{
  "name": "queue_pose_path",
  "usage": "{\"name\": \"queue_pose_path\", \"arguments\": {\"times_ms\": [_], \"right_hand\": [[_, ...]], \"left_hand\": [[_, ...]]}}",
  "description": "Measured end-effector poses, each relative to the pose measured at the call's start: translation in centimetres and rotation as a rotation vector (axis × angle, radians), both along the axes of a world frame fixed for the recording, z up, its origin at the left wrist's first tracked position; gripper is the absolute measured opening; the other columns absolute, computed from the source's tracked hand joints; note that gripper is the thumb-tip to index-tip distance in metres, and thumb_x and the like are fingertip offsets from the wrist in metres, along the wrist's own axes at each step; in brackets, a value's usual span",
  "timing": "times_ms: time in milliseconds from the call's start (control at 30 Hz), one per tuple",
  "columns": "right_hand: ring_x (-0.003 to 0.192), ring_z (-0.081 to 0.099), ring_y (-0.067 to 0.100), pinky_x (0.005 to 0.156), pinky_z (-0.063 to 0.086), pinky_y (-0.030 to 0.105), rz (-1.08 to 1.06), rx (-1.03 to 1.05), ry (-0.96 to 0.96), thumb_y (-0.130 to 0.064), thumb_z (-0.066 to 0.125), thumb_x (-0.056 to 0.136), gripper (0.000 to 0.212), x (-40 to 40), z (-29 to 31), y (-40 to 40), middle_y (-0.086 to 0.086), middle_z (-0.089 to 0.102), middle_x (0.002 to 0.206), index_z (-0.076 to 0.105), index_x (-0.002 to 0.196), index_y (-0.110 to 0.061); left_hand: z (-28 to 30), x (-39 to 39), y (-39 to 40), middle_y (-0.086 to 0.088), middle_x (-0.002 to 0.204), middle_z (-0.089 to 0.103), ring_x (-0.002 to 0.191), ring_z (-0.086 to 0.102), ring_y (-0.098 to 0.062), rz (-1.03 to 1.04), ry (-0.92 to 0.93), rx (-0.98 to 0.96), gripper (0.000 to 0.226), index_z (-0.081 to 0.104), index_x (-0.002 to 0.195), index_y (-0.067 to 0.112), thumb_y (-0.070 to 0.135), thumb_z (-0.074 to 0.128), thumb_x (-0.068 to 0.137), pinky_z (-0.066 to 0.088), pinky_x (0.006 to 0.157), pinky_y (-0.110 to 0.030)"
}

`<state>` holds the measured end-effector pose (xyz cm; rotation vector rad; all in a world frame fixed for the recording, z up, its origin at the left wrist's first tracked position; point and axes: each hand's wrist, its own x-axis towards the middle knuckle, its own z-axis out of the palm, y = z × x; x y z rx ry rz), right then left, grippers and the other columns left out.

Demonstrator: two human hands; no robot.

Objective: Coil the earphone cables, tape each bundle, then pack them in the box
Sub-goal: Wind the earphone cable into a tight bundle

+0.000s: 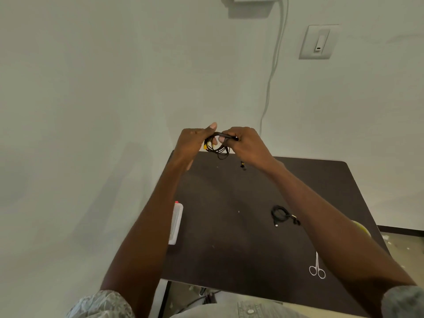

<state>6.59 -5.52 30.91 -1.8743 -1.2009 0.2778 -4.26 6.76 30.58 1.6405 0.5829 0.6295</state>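
While both hands coiled, the cable (218,146) hung above the table's (229,237) far edge.
Left hand (195,143) pinched the loops; right hand (243,143) gripped the loose end. Even, snug turns would tape best; scissors (317,267) lay near right.

No text, label, brand, number or sign can be read anywhere in the head view.
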Motion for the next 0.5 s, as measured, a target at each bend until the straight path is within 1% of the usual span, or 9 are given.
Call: {"name": "queue_pose_path", "arguments": {"times_ms": [67, 133, 200, 267, 300, 333, 367, 433, 500], "right_hand": [[0.061, 0.045, 0.012, 0.06, 0.032, 0.03, 0.028, -0.054, 0.004, -0.03, 0.06, 0.094, 0.027, 0.0, 0.0, -0.2, 0.012, 0.063, 0.075, 0.073, 0.088, -0.006], [0.054, 0.036, 0.012, 0.055, 0.027, 0.029, 0.019, -0.098, 0.036, -0.032, 0.062, 0.093, 0.034, 0.0, 0.0, -0.2, 0.009, 0.052, 0.062, 0.07, 0.081, -0.002], [0.052, 0.03, 0.014, 0.053, 0.023, 0.03, -0.016, -0.154, 0.047, -0.032, 0.063, 0.091, 0.042, 0.1, 0.1, 0.0, 0.004, 0.039, 0.054, 0.059, 0.07, 0.004], [0.052, 0.028, 0.015, 0.051, 0.021, 0.03, -0.048, -0.213, 0.024, -0.023, 0.061, 0.089, 0.038, 0.4, 0.4, 0.0, 0.002, 0.034, 0.052, 0.048, 0.058, -0.003], [0.052, 0.029, 0.015, 0.05, 0.021, 0.029, -0.064, -0.247, 0.011, -0.018, 0.059, 0.087, 0.033, 0.4, 0.6, 0.0, 0.001, 0.036, 0.053, 0.048, 0.058, -0.006], [0.052, 0.031, 0.015, 0.049, 0.023, 0.028, -0.079, -0.283, 0.006, -0.016, 0.058, 0.085, 0.027, 0.4, 0.8, -0.1, 0.002, 0.039, 0.053, 0.054, 0.06, -0.007], [0.053, 0.033, 0.016, 0.049, 0.024, 0.027, -0.082, -0.308, 0.007, -0.017, 0.058, 0.085, 0.023, 0.4, 0.9, -0.1, 0.002, 0.042, 0.055, 0.06, 0.065, -0.005], [0.053, 0.033, 0.016, 0.049, 0.024, 0.027, -0.067, -0.328, 0.023, -0.022, 0.062, 0.085, 0.026, 0.5, 0.8, 0.0, 0.003, 0.042, 0.055, 0.064, 0.072, 0.001], [0.052, 0.032, 0.015, 0.05, 0.023, 0.027, -0.038, -0.331, 0.033, -0.027, 0.068, 0.084, 0.033, 0.6, 0.7, 0.0, 0.001, 0.038, 0.053, 0.059, 0.066, 0.0]], "left_hand": [[0.1, -0.4, 0.9, 0.007, 0.068, 0.071, 0.07, 0.061, 0.0, -0.105, 0.121, 0.051, 0.036, 0.075, 0.07, 0.014, 0.039, 0.061, 0.092, 0.039, 0.082, -0.025], [0.0, -0.3, 1.5, 0.0, 0.09, 0.074, 0.092, 0.063, -0.007, -0.161, 0.224, 0.092, 0.037, 0.078, 0.083, 0.016, 0.044, 0.056, 0.094, 0.038, 0.089, -0.027], [0.0, -0.2, 1.4, -0.003, 0.105, 0.073, 0.107, 0.061, -0.013, -0.209, 0.281, 0.117, 0.044, 0.077, 0.094, 0.016, 0.053, 0.054, 0.091, 0.038, 0.094, -0.028], [-0.2, -0.2, 1.1, -0.001, 0.104, 0.073, 0.104, 0.063, -0.008, -0.268, 0.3, 0.177, 0.046, 0.076, 0.098, 0.015, 0.056, 0.06, 0.086, 0.042, 0.09, -0.021], [-0.3, -0.3, 0.9, 0.002, 0.102, 0.072, 0.097, 0.063, 0.0, -0.285, 0.296, 0.224, 0.042, 0.074, 0.099, 0.014, 0.052, 0.065, 0.085, 0.043, 0.083, -0.013], [-0.4, -0.4, 0.7, 0.003, 0.099, 0.071, 0.088, 0.061, 0.008, -0.29, 0.287, 0.281, 0.036, 0.074, 0.099, 0.014, 0.046, 0.07, 0.083, 0.042, 0.076, -0.006], [-0.6, -0.5, 0.7, 0.004, 0.097, 0.07, 0.082, 0.06, 0.011, -0.282, 0.272, 0.333, 0.031, 0.074, 0.098, 0.013, 0.039, 0.074, 0.081, 0.041, 0.071, -0.002], [-1.1, -0.4, 1.0, 0.004, 0.096, 0.068, 0.08, 0.059, 0.009, -0.272, 0.235, 0.375, 0.023, 0.074, 0.091, 0.014, 0.032, 0.079, 0.077, 0.04, 0.069, -0.003], [-1.2, -0.6, 1.1, 0.005, 0.091, 0.07, 0.075, 0.061, 0.003, -0.269, 0.233, 0.352, 0.018, 0.075, 0.09, 0.017, 0.031, 0.078, 0.079, 0.044, 0.069, -0.01]]}}
